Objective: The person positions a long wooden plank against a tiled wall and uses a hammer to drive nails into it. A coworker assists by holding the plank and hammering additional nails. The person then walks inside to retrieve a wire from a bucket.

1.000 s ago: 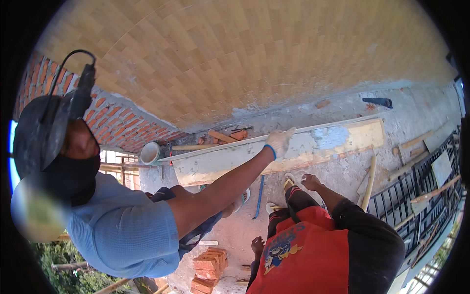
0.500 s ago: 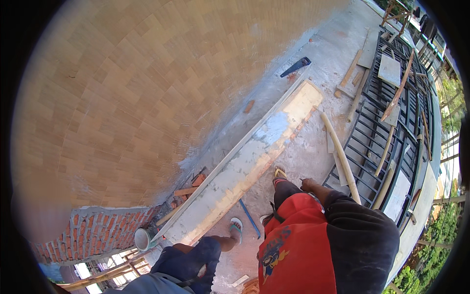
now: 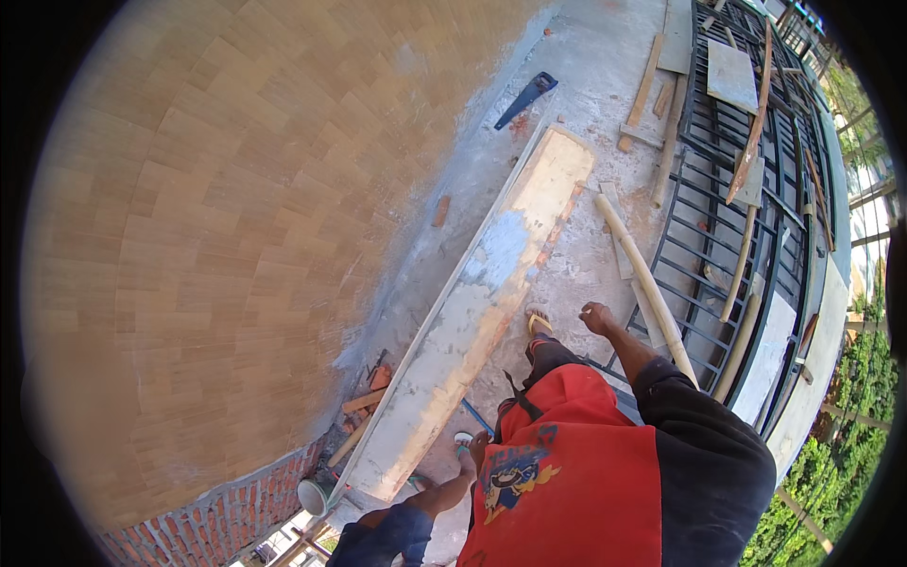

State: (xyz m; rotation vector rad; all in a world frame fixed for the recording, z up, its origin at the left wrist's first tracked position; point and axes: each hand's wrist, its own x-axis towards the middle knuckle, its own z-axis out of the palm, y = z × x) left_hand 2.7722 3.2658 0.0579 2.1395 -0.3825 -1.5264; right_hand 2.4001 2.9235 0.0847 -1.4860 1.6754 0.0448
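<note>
My right hand (image 3: 597,318) is stretched forward over the concrete floor from a black sleeve, its fingers curled; anything inside them is too small to make out. It is nearest to a pale round pole (image 3: 647,283) on its right. My left hand is out of view. My red shirt front (image 3: 576,463) covers the lower middle, and my foot in a yellow-strapped flip-flop (image 3: 539,323) rests beside a long, low plastered slab (image 3: 453,312). Bluish-grey plaster patches its top, and a thin raised strip runs along its wall side.
Left stands a tan tiled wall (image 3: 236,236), with brickwork (image 3: 217,515) below. A handsaw (image 3: 525,102) lies past the slab's far end. Black metal railings (image 3: 718,255) with boards line the right. A co-worker's leg (image 3: 435,501) and a bucket (image 3: 314,496) are lower left.
My view has shifted, and the slab and saw sit further left. My right arm reaches out further from my body. The co-worker shows less, and a blurred brownish shape at the left rim is gone.
</note>
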